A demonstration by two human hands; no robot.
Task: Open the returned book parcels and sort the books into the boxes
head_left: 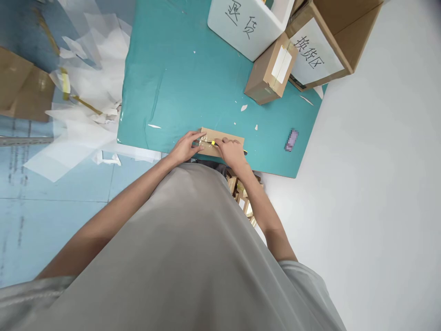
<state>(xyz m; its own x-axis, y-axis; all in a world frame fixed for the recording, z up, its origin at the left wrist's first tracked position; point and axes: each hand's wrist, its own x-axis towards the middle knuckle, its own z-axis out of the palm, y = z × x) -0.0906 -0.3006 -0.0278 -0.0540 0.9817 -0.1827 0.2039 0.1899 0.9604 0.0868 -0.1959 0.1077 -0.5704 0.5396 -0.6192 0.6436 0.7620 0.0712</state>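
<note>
A small flat cardboard box (225,134) lies near the front edge of the green table, with shiny clear tape over its left part. My left hand (186,146) grips the box's left end, fingers toward the far side and thumb toward the near side. In my right hand (231,151) is a black and yellow utility knife (213,143), its front end over the taped top of the box. The knife's back end shows past the heel of that hand. Whether the blade is in the cardboard I cannot tell.
On the green table (172,82) stand a white bin (244,27), a taped carton (263,76) and a large open carton (320,59). A blurred purple item (291,139) lies at right. Paper sheets (93,59) cover the floor at left; several small boxes (244,202) sit below the edge.
</note>
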